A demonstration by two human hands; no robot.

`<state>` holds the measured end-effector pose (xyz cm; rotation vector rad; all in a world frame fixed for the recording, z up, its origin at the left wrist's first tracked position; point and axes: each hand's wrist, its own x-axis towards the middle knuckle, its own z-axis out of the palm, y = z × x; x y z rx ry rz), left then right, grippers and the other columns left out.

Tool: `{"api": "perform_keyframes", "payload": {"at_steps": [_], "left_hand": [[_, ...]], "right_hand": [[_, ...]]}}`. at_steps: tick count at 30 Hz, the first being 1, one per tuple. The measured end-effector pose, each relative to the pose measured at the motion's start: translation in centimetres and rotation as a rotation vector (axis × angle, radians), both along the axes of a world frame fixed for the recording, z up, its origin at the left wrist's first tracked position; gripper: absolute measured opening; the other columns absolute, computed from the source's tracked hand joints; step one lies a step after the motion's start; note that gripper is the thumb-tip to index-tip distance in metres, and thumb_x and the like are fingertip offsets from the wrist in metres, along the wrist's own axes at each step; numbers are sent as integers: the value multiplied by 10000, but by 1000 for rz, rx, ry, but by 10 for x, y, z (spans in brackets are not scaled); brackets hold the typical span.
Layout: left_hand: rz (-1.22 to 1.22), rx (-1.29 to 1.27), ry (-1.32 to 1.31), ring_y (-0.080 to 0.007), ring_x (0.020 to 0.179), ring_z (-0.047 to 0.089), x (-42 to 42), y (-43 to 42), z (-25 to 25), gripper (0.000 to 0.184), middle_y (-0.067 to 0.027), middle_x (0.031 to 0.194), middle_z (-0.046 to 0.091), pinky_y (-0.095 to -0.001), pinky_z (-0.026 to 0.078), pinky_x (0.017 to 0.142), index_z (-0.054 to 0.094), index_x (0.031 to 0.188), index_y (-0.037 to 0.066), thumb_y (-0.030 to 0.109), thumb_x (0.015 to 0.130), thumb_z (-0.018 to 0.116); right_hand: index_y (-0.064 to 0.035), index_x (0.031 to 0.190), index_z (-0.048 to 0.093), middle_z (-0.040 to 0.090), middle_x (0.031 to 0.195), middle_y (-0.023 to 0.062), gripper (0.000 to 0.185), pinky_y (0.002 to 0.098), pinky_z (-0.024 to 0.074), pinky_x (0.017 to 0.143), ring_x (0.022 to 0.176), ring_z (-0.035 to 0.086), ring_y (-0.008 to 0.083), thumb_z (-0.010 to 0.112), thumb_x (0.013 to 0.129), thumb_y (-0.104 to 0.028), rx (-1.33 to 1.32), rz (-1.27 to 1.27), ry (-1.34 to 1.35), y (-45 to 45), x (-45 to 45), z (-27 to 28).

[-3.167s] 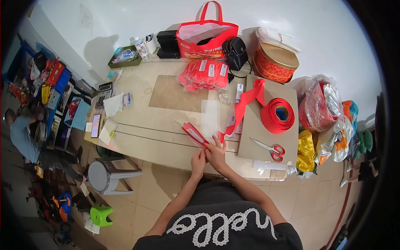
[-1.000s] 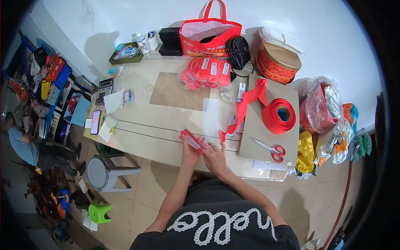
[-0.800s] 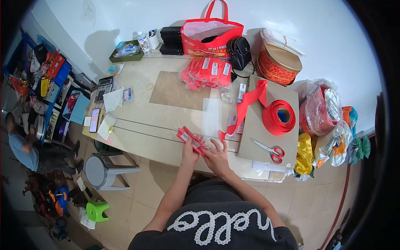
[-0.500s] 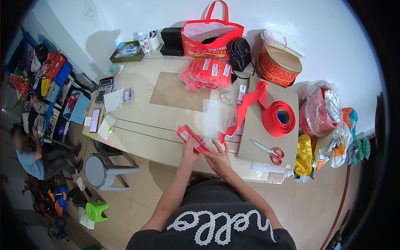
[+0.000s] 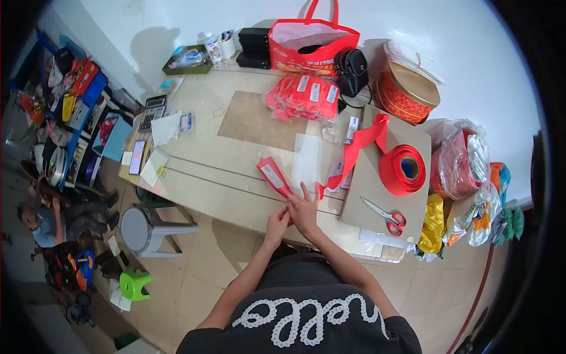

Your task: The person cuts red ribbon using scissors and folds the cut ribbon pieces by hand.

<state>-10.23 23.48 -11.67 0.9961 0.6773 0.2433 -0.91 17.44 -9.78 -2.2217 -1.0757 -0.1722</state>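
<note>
A flat red ribbon packet (image 5: 272, 175) in clear plastic, with a white label, slants up and left from my hands above the table's near edge. My left hand (image 5: 276, 226) is closed, pinching the packet's lower end. Beside it, my right hand (image 5: 303, 213) also grips that end between thumb and fingers, with some fingers stretched forward. The exact finger contact is partly hidden. Just right of my right hand, a loose red ribbon (image 5: 358, 144) runs from the ribbon roll (image 5: 402, 170). More labelled red packets (image 5: 303, 97) are piled at the back.
Red-handled scissors (image 5: 386, 217) lie on a cardboard sheet (image 5: 368, 200). A red bag (image 5: 315, 44), a black bag (image 5: 352, 72) and a red box (image 5: 407, 91) stand behind. On the left are a phone (image 5: 137, 157), a calculator (image 5: 154, 109), a grey stool (image 5: 141, 227) and a seated person (image 5: 47, 221).
My hands have shifted to the packet's lower end and come closer together. The packet now extends farther out from them, with its label showing. The whole view has moved slightly.
</note>
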Motion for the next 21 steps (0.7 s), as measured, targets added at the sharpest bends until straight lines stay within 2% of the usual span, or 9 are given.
{"api": "perform_keyframes", "payload": {"at_steps": [5,7,10,13,16,19,21], "left_hand": [[20,377,109,-108,718,615,-1,2,-17,192,-80,778,646,-260,506,631,607,991,-39,75,883,496],[5,478,96,-100,679,611,-3,-1,-6,174,-82,711,641,-257,503,605,615,953,-39,64,877,497],[-62,444,68,-101,689,611,-8,5,-5,177,-77,746,645,-257,503,613,608,956,-51,64,877,499],[-155,366,93,-117,772,603,-11,12,-12,198,-57,869,631,-263,521,704,587,1036,-37,78,908,488],[-54,301,41,-116,683,620,-12,10,-17,197,-76,785,645,-260,512,617,604,964,-65,92,892,508],[5,168,44,-130,686,628,-16,10,-12,207,-86,791,641,-266,524,615,602,953,-63,116,903,510],[-18,143,101,-140,679,632,-22,14,-5,225,-94,794,640,-264,528,606,598,939,-59,146,907,512]], "right_hand": [[-100,846,655,665,893,59,139,624,109,1005,1216,429,290,544,811,-176,26,-36,90,10,-7,-3],[-98,856,658,666,914,61,150,621,113,1003,1219,425,296,540,820,-184,-9,-42,174,11,-7,-3],[-98,880,664,667,923,63,169,613,130,1002,1222,422,301,532,835,-193,-11,-52,260,13,-7,-7],[-95,921,666,651,1001,79,194,595,146,1008,1240,396,305,532,842,-211,-37,-35,362,13,-6,-10],[-94,950,665,618,1092,86,210,584,150,1015,1261,363,309,540,841,-223,-8,67,392,5,-4,-7],[-93,955,663,589,1151,83,201,575,139,1024,1283,323,313,560,834,-217,60,179,247,-18,-7,10],[-79,938,659,599,1122,97,177,528,224,1007,1215,399,315,582,820,-186,67,166,206,-43,-12,30]]}}
